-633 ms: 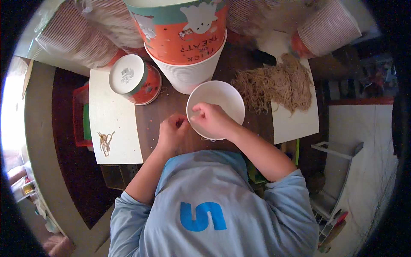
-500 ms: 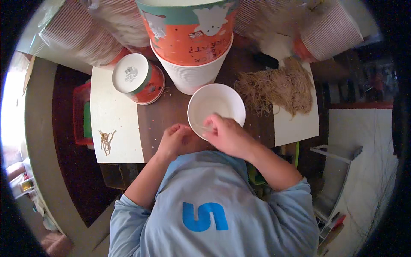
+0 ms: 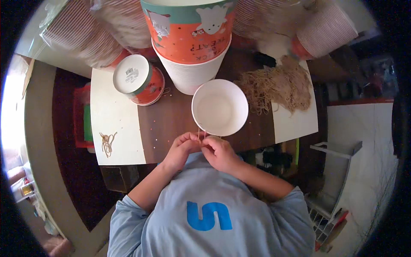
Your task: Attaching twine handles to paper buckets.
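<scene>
A white round paper bucket (image 3: 220, 107) lies in front of me with its open mouth facing up toward me. At its near rim my two hands meet. My left hand (image 3: 182, 152) is closed, thumb and fingers pinching a thin tan cord (image 3: 198, 132) that runs up to the rim. Beside it my right hand (image 3: 221, 154) is also closed in a pinch, fingertips at the strands by the rim. The cord's ends are hidden by my fingers.
Behind the bucket rises a tall stack of orange-and-green paper buckets (image 3: 188, 40). Left of it sit overturned buckets (image 3: 147, 88). A heap of tan cords (image 3: 287, 88) lies at the right, and a small cord bundle (image 3: 107, 143) at the left. Wrapped bucket stacks (image 3: 83, 36) line the back.
My right hand has moved out of the bucket's mouth, down to its near rim. My left hand has come right to meet it. The bucket has shifted slightly right and away.
</scene>
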Motion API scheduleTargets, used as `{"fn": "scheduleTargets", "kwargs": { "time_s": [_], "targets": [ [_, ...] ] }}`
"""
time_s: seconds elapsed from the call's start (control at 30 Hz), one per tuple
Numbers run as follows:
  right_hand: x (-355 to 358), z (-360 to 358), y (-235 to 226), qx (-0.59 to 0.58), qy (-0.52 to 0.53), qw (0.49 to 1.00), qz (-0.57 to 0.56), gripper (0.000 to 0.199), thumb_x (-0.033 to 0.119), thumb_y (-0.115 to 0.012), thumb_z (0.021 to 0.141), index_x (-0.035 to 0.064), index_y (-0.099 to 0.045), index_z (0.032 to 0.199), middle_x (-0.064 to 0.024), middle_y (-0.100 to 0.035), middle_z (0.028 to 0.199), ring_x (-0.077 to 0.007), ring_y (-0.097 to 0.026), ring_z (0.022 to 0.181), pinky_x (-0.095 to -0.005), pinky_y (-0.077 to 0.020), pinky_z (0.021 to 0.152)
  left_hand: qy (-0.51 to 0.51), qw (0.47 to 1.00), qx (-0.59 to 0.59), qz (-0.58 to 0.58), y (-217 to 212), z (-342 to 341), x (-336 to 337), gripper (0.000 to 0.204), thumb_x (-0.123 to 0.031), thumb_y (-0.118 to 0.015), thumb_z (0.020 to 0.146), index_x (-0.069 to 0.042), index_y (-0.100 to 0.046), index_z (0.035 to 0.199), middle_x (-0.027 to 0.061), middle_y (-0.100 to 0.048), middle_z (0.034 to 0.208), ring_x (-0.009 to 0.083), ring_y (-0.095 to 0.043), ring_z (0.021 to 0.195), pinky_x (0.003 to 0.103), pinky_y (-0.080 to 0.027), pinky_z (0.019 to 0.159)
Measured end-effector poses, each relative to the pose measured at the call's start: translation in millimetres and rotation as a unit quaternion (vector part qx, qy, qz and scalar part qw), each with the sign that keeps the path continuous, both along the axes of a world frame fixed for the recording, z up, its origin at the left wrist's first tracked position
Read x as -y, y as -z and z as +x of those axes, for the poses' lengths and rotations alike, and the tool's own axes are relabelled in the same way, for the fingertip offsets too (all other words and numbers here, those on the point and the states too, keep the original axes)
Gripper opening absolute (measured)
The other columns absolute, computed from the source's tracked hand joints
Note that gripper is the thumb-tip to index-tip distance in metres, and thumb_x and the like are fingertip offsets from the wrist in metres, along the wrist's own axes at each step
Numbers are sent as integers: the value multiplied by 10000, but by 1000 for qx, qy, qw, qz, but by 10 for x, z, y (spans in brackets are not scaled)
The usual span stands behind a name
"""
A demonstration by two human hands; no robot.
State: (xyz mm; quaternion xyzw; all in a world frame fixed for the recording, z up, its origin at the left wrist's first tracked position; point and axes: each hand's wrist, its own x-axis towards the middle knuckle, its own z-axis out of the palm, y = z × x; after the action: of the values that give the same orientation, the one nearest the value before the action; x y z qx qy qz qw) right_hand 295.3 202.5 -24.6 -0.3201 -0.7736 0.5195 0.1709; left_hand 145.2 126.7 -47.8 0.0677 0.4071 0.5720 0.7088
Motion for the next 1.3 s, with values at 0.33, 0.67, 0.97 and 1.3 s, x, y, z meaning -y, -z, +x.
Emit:
{"fn": "scheduleTargets", "kwargs": {
  "time_s": [0.33,0.67,0.97,1.3],
  "targets": [
    [140,54,-58,8,86,993,-80,167,158,-642,815,9,-611,885,-109,-633,845,-175,-606,750,-295,-484,668,37,984,-172,30,20,6,140,35,-13,-531,818,-32,-551,838,60,-620,901,130,-585,823,266,-477,739],
    [219,1,152,-16,162,974,-157,160,161,-655,805,8,-624,839,-96,-647,789,-157,-601,662,-288,-484,608,94,903,-412,70,-131,25,174,191,7,-552,788,-4,-535,978,80,-585,839,104,-544,700,236,-460,624],
    [206,7,37,6,111,989,-99,133,143,-644,801,16,-616,830,-120,-637,780,-223,-613,681,-326,-485,625,163,762,-599,186,-141,-41,-21,372,20,-563,729,-15,-546,1099,149,-600,899,253,-613,726,331,-509,634],
    [148,63,259,81,114,980,141,109,128,-612,803,46,-591,872,-129,-616,815,-331,-600,683,-412,-483,595,62,915,-399,11,188,123,35,114,-80,-619,834,12,-624,901,51,-640,816,111,-590,713,251,-483,626]
  ]
}}
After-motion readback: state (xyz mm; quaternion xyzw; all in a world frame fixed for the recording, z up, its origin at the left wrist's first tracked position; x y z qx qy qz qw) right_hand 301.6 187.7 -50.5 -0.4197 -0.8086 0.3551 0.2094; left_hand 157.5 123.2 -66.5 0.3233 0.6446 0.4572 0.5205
